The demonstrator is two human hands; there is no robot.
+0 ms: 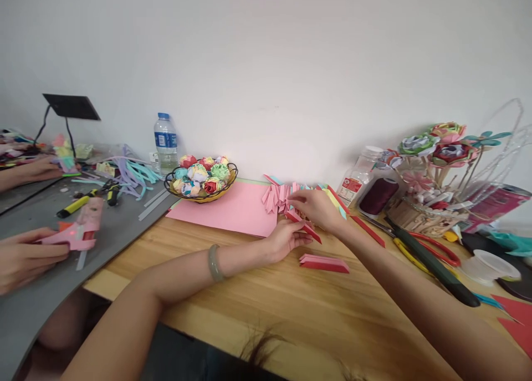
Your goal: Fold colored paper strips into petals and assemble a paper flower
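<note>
My left hand (286, 240), its wrist in a green bangle (215, 263), holds a folded red and pink paper strip (310, 230) between thumb and fingers. Just above it, my right hand (313, 205) has its thumb and fingers pressed together near the strip's upper end; what they pinch, if anything, is too small to tell. Behind both hands lies a pile of folded pink strips (272, 198). Nearer to me, a small stack of red and pink strips (325, 263) rests on the wooden table (233, 303). Pink paper sheets (224, 212) lie left of the pile.
A basket of paper flowers (201, 197) and a water bottle (165, 142) stand at left. Another person's hand (29, 259) holds a pink glue gun (81, 231). Right are a jar (355, 178), purple thread (378, 197), a flower pot (426, 217) and a dark green cutter (436, 267).
</note>
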